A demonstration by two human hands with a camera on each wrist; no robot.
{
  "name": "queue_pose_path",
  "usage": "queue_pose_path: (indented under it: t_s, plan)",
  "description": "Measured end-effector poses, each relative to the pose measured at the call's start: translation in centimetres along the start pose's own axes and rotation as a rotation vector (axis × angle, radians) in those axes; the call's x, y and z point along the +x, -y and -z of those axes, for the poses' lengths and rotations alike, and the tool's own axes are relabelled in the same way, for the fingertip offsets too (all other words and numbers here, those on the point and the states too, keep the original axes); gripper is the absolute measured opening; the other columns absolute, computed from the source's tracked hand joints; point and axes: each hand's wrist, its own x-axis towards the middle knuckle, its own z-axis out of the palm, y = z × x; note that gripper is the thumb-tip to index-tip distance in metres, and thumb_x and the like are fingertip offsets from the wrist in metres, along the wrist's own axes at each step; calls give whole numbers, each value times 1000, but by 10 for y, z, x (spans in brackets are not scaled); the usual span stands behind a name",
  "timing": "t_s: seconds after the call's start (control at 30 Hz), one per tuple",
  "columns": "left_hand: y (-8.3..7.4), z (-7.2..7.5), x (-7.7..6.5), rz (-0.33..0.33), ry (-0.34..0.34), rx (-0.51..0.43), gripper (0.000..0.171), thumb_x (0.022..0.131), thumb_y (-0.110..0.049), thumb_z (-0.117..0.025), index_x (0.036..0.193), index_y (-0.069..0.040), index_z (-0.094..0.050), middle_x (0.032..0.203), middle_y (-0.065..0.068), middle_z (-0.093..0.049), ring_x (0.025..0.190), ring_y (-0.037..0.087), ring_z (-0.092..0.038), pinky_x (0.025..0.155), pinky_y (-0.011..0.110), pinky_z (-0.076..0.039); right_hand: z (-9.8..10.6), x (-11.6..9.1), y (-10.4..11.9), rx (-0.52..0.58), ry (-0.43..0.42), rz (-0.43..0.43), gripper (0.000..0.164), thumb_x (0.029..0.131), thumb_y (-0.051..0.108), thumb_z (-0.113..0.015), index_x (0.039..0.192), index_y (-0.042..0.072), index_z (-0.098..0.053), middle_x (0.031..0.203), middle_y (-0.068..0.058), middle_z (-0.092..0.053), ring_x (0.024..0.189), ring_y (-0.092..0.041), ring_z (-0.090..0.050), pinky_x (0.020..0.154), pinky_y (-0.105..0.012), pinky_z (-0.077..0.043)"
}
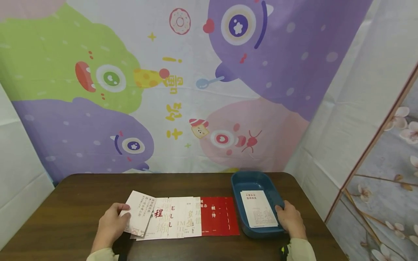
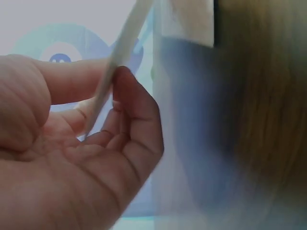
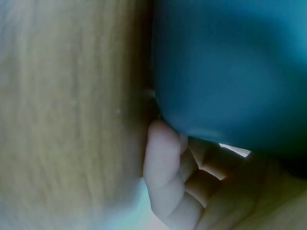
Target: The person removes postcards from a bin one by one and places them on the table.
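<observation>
My left hand pinches a white printed card between thumb and fingers, tilted over the left end of a row of overlapping cards. In the left wrist view this card appears edge-on; whether it is one or several stacked is hard to tell. The row runs from white cards at the left to red cards at the right. My right hand grips the right side of a blue plastic tray, fingers against its edge. White cards lie inside the tray.
Everything rests on a dark brown wooden table with rounded far corners. A cartoon-printed cloth hangs behind it. To the right stands a flower-patterned panel.
</observation>
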Motion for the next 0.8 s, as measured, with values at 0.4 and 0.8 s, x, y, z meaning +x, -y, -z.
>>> queue_pose_path:
  t_s: [0.4, 0.8]
  plan:
    - [-1, -11, 1, 24, -17, 69, 24, 89, -11, -55, 106, 5, -58, 113, 38, -60, 106, 54, -54, 85, 65, -42, -1, 0, 1, -5, 2, -20, 50, 101, 27, -45, 135, -9, -38, 132, -39, -47, 112, -53, -50, 85, -68, -45]
    - [-4, -7, -2, -4, 2, 79, 21, 86, -14, -58, 100, 1, -64, 104, 31, -65, 96, 46, -59, 79, 60, -46, -1, 1, 2, -8, 5, -31, 52, 101, 28, -46, 136, -9, -37, 132, -39, -47, 111, -51, -51, 85, -68, -46]
